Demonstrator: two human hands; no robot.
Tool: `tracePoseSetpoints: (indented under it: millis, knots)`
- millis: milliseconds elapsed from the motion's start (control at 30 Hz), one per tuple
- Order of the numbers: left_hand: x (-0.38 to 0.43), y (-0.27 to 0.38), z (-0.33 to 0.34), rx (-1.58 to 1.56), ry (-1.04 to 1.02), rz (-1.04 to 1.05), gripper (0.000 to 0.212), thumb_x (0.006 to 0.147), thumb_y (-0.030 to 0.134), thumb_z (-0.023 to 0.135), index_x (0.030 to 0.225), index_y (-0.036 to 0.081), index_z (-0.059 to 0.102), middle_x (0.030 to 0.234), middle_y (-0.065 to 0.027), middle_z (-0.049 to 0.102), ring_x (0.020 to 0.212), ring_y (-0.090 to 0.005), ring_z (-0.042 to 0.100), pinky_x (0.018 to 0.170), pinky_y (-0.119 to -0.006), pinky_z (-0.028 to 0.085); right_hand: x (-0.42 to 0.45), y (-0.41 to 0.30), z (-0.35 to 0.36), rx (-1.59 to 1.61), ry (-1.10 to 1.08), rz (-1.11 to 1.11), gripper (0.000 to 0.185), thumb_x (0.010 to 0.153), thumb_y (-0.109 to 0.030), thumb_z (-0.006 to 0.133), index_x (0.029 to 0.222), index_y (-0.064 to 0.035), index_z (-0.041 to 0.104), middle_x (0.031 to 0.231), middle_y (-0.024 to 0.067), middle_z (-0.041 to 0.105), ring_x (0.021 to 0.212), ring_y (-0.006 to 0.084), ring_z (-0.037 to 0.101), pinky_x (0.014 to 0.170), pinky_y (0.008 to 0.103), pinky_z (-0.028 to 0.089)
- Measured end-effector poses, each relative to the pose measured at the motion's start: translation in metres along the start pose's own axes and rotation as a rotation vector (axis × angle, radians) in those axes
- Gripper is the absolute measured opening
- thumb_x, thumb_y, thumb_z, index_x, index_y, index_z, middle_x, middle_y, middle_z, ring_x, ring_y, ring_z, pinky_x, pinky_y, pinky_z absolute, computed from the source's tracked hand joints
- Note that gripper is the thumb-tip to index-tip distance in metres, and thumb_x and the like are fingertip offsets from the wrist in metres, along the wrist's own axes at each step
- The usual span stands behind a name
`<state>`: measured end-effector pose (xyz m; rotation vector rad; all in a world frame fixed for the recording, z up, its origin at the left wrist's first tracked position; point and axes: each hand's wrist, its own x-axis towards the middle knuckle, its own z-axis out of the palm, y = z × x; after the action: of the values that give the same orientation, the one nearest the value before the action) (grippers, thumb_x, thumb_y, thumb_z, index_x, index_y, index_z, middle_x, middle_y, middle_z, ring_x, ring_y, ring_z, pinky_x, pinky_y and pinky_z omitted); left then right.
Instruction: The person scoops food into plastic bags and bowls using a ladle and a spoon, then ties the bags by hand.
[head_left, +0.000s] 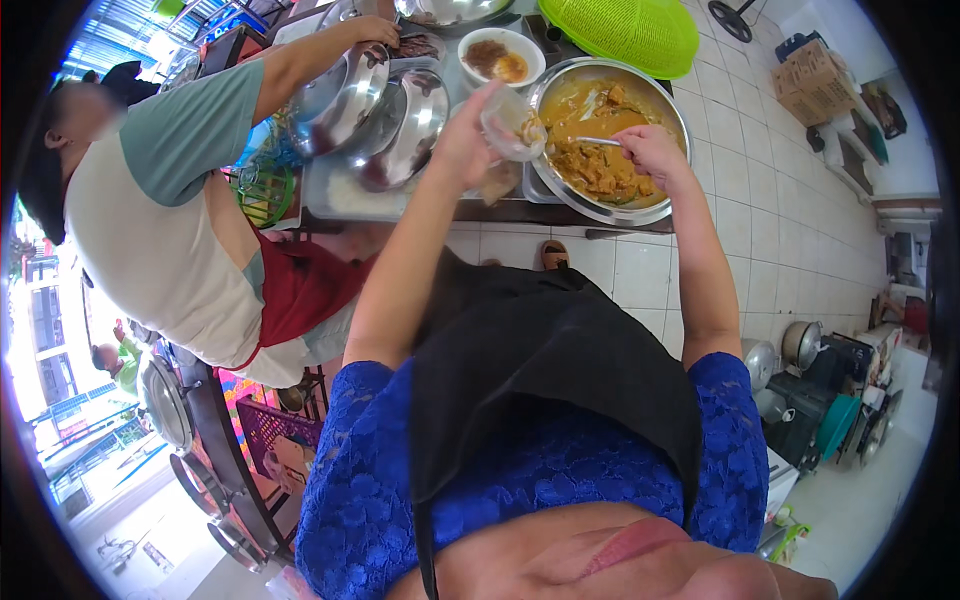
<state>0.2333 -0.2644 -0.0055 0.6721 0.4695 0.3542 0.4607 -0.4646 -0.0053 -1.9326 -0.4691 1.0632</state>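
A large steel bowl (679, 120) holds an orange-yellow curry (600, 161) with chunks and green bits. My right hand (654, 154) grips the metal handle of a utensil (598, 141) whose far end is over the curry; its tip cannot be made out. To the left, my left hand (471, 142) holds a small clear plastic container (510, 124), tilted at the bowl's left rim, with some food inside. Behind the container stands a white bowl (469, 45) with a brown food and a yellow-orange one.
A lime-green plastic basket (622, 34) lies behind the steel bowl. Shiny steel lids or bowls (409, 127) stand left of my left hand, above a clear tray (330, 191). At the left a co-worker (172, 225) in a red apron reaches over the table.
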Motion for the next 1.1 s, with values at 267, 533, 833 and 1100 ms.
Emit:
tracePoseSetpoints:
  millis: [267,533,833,1100]
  knots:
    - [-0.002,-0.009,-0.002,0.03,0.013,0.012,0.047,0.093,0.04,0.057,0.135,0.02,0.05,0.084,-0.0019,0.054,0.071,-0.015,0.056,0.069,-0.036,0.054,-0.038,-0.072,0.008,-0.502,0.049,-0.324,0.023,0.088,-0.016,0.054,0.094,-0.0017,0.071,0.073,0.0086,0.065,0.061,0.0189,0.058,0.061,0.0325,0.048]
    - [-0.015,0.0,0.003,0.067,-0.038,-0.047,0.04,0.091,0.038,0.059,0.123,0.015,0.055,0.075,-0.0008,0.054,0.065,-0.0151,0.059,0.063,-0.035,0.054,-0.068,-0.028,0.094,-1.121,0.253,-1.085,0.034,0.079,-0.005,0.056,0.113,-0.0035,0.06,0.088,0.0119,0.058,0.092,0.0265,0.059,0.074,0.037,0.051]
    - [-0.014,0.002,0.001,0.132,-0.025,-0.053,0.036,0.099,0.032,0.049,0.129,0.013,0.056,0.077,0.0028,0.049,0.066,-0.0117,0.059,0.065,-0.033,0.059,-0.082,0.026,0.067,-0.84,0.52,-0.863,0.025,0.083,-0.005,0.055,0.108,-0.0023,0.058,0.09,0.0149,0.057,0.088,0.0319,0.059,0.068,0.0419,0.05]
    - [-0.028,0.006,0.003,0.061,0.005,0.009,0.039,0.101,0.032,0.045,0.133,0.012,0.054,0.077,0.0043,0.046,0.066,-0.0124,0.056,0.067,-0.033,0.058,-0.106,0.079,0.015,-1.277,0.503,-0.381,0.033,0.078,-0.01,0.068,0.109,-0.004,0.059,0.104,0.0144,0.058,0.094,0.0334,0.059,0.077,0.0451,0.048]
